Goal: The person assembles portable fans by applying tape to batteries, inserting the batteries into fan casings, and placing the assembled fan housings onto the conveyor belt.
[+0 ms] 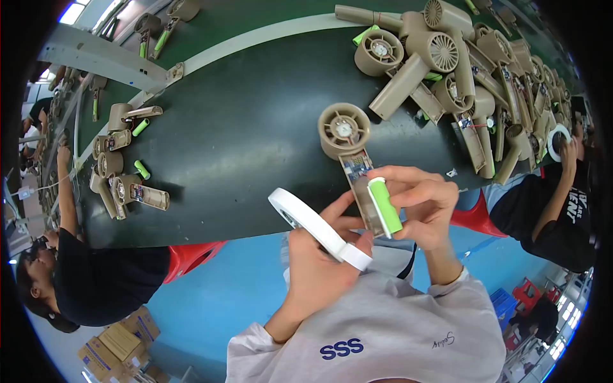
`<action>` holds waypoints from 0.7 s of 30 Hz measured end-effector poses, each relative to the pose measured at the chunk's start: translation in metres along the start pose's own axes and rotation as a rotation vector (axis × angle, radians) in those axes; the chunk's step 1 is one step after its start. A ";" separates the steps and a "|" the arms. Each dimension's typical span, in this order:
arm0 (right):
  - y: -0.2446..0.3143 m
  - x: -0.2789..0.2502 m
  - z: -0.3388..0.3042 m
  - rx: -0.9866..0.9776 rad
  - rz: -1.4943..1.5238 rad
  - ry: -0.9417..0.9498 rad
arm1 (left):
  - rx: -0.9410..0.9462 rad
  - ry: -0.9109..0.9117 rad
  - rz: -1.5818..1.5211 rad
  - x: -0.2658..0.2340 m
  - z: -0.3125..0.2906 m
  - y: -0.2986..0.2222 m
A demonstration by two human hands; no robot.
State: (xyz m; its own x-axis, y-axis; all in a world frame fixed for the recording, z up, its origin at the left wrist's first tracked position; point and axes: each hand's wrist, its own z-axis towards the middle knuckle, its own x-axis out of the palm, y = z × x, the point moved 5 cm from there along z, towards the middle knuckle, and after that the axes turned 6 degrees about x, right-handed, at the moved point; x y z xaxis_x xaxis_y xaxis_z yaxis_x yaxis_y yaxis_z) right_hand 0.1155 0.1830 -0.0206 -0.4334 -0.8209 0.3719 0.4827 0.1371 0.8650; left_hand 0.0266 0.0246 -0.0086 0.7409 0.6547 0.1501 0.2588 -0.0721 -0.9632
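Well — the right hand (426,209) pinches a green cylinder (385,207).

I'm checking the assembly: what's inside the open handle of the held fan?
A bluish circuit board near the fan head; whatever the green cylinder covers lower down is hidden.

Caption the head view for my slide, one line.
Left hand with a white tape roll, right hand with a green cylinder at an opened handheld fan.

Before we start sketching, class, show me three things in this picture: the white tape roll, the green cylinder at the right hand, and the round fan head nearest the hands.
White tape roll (313,223): head view, on its outer band.
Green cylinder (385,205): head view, mid-side.
Round fan head (343,129): head view, central hub.
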 end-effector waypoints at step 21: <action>0.036 0.018 0.016 -0.131 -1.108 0.498 | 0.047 -0.075 0.215 -0.002 -0.002 0.002</action>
State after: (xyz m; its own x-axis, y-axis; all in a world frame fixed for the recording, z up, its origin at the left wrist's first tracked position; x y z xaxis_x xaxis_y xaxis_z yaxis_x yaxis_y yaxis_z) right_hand 0.1126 0.1820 0.0229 -0.3342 -0.5843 -0.7395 0.1226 -0.8049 0.5806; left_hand 0.0268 0.0222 -0.0101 0.7276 0.6820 -0.0748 0.0697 -0.1819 -0.9808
